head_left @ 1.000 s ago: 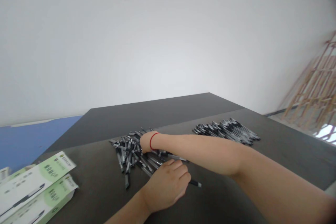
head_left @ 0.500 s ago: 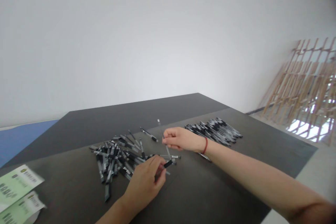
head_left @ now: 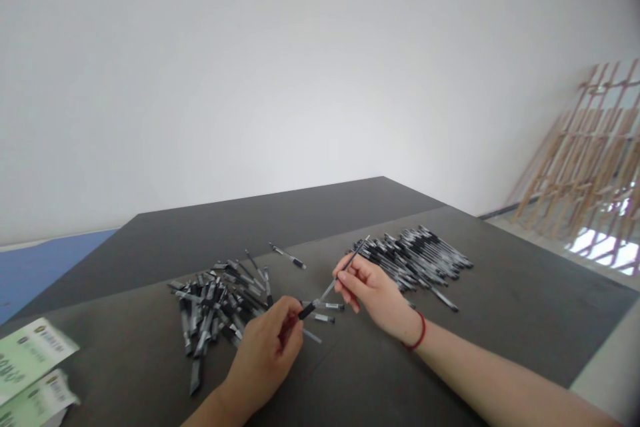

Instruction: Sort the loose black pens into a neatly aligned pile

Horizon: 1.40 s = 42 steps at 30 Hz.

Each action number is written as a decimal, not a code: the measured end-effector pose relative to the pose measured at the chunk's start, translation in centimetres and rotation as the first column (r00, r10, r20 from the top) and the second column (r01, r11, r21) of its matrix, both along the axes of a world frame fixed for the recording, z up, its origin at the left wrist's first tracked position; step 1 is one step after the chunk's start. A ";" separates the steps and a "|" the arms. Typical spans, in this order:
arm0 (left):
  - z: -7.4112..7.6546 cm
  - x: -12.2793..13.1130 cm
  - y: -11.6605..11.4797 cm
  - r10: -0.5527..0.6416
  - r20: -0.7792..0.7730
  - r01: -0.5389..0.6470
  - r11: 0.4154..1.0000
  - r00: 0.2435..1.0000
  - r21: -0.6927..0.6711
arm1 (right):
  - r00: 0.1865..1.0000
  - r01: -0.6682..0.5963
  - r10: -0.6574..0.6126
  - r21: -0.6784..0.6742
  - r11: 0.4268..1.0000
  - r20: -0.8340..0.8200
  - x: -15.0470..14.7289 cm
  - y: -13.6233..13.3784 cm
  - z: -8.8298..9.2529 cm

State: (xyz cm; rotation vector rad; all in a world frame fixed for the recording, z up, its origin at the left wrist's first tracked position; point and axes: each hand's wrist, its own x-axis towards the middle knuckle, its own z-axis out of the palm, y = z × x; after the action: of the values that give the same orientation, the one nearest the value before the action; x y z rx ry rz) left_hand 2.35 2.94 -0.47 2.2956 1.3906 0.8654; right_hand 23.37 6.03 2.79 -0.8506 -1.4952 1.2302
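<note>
A slim pen of clear and black plastic [head_left: 327,290] is held tilted between two bare hands, above a dark grey, flat-topped table [head_left: 350,383].

At far left lie pale green and white printed cardboard packs [head_left: 33,357]. Next comes a tangled heap of black-and-clear plastic pens [head_left: 215,307], pointing every way.

Right of the heap, the person's left hand [head_left: 267,350] has thumb and forefinger pinched on the slim pen's low, black end. From there the pen's long axis slants up and to the right, away from the person. Whether it is one piece or two meeting parts cannot be told. Beyond it, a lone black-and-clear pen [head_left: 287,255] lies apart.

The right hand [head_left: 373,290], wearing a thin red cord bracelet [head_left: 419,333], pinches the slim pen's upper part and is the nearer to its raised tip. Just beyond that hand, a bank of pens [head_left: 430,253] lies roughly parallel.
</note>
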 end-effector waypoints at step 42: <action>0.5 0.4 -0.4 0.016 0.096 -0.015 1.000 0.995 -0.016 | 0.998 0.028 -0.023 0.104 0.994 -0.054 0.0 -0.6 -0.6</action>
State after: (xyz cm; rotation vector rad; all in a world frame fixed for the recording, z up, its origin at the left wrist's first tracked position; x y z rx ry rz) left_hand 2.78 2.52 0.00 2.2040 1.3707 0.9543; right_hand 23.37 5.45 2.20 -0.7601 -1.4885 1.1373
